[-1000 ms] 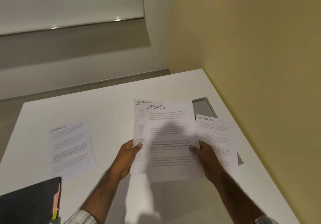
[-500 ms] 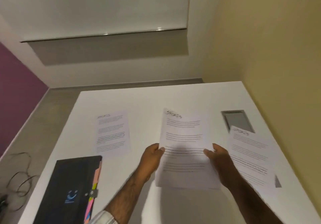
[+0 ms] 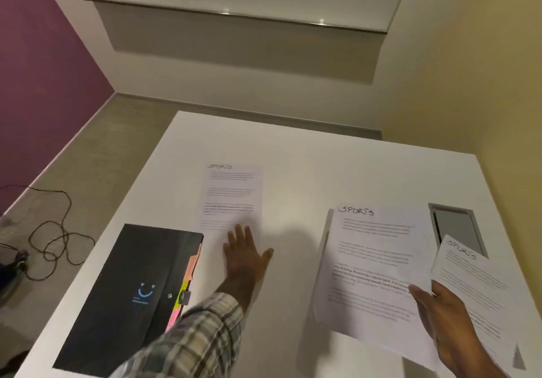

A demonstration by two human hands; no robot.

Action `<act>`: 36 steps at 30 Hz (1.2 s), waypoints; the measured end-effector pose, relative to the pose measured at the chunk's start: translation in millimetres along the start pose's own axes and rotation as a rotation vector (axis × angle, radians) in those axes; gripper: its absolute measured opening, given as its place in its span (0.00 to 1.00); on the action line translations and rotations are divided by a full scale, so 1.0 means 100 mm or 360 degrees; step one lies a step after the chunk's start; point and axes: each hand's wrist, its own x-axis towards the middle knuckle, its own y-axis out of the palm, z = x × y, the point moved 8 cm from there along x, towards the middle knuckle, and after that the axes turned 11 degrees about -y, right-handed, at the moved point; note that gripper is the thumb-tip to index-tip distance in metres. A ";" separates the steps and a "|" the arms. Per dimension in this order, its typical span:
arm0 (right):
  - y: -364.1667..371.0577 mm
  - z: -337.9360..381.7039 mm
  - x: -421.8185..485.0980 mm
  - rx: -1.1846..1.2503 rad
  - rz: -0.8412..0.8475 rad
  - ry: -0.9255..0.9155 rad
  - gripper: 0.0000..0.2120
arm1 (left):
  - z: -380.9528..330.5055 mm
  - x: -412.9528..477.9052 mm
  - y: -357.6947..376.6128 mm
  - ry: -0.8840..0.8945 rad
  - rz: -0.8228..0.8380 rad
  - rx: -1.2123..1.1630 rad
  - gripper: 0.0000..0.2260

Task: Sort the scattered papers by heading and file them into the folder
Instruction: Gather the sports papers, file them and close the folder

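My right hand (image 3: 440, 316) grips a small stack of papers headed SPORTS (image 3: 372, 263) by its lower right edge, held above the white table (image 3: 293, 154). My left hand (image 3: 245, 256) is flat, fingers spread, on the lower edge of a single SPORTS sheet (image 3: 230, 195) lying mid-table. Another SPORTS sheet (image 3: 475, 289) lies at the right, partly under my right hand. A closed black folder (image 3: 129, 295) with coloured tabs and a blue smile logo lies at the front left.
A grey cable hatch (image 3: 454, 228) is set in the table at the right, partly covered by the right sheet. A yellow wall runs close along the table's right side. Loose cables (image 3: 50, 239) lie on the floor to the left.
My left hand has let go of the stack and moved left onto the lone sheet. The right hand alone now holds the stack. The view has swung left.
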 end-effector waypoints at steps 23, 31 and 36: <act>0.13 -0.05 0.14 -0.0104 -0.0057 -0.0001 0.08 | 0.24 -0.08 -0.33 -0.0577 -0.0183 -0.0426 0.32; -0.15 -0.08 0.07 -0.0139 -0.0111 -0.0055 0.08 | 0.21 -0.17 -0.73 -0.0127 0.0053 -0.0936 0.02; -0.20 0.01 -0.01 -0.0231 -0.0175 -0.0204 0.08 | 0.40 -0.48 -1.29 0.0091 0.0002 -0.1439 0.03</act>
